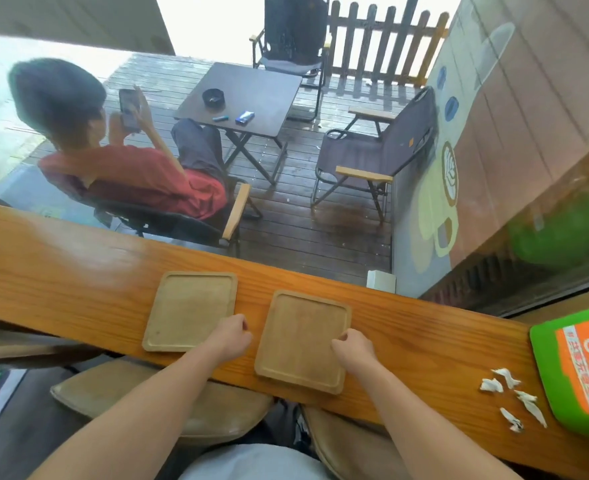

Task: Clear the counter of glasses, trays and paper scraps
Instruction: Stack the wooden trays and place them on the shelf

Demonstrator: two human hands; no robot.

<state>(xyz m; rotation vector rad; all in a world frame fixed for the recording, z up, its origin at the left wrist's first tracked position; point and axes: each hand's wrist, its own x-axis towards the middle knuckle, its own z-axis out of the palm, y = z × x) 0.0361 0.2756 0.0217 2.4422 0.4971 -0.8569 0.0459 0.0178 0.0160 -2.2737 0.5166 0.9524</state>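
Note:
Two flat square wooden trays lie side by side on the long wooden counter. My left hand is curled over the near right corner of the left tray. My right hand is curled on the right edge of the right tray, thumb on its rim. The right tray's near edge slightly overhangs the counter. Both trays are empty and rest flat. Several white crumpled paper scraps lie on the counter far to the right. No glasses are in view.
A green and orange "80%" card lies at the counter's right end beside the scraps. A small white box stands at the counter's far edge. Cushioned stools sit under the near edge. Beyond the window, a person sits on a deck.

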